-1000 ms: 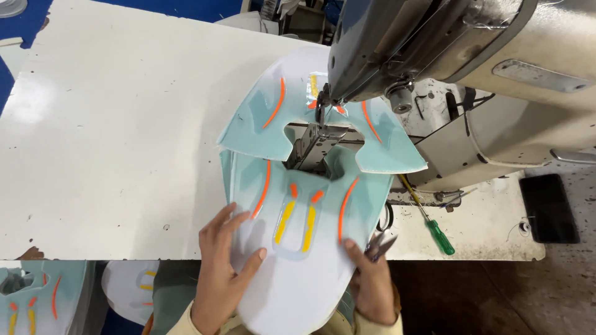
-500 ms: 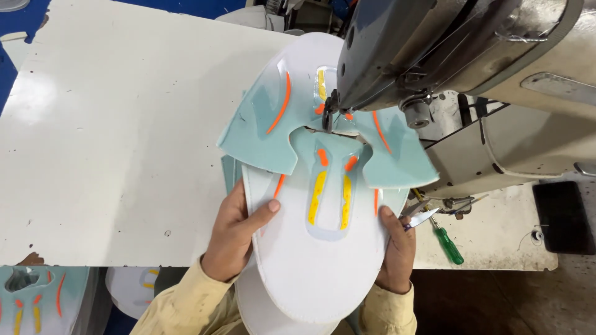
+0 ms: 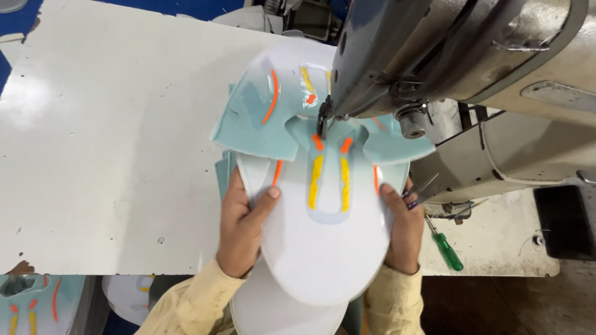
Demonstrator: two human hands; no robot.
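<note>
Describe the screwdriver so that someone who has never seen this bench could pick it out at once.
Start at the big grey sewing machine on the right of the white worktable. Below its arm, just beyond the person's right hand, a small green-handled screwdriver lies flat on the table near the front edge. It is the only green tool there; the thin metal snips beside it are silvery.

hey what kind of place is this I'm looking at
Probably a shoe or garment stitching workshop: an industrial sewing machine stands over a white worktable, both hands hold a cut white-and-teal panel under the needle, and a green screwdriver lies nearby.
</note>
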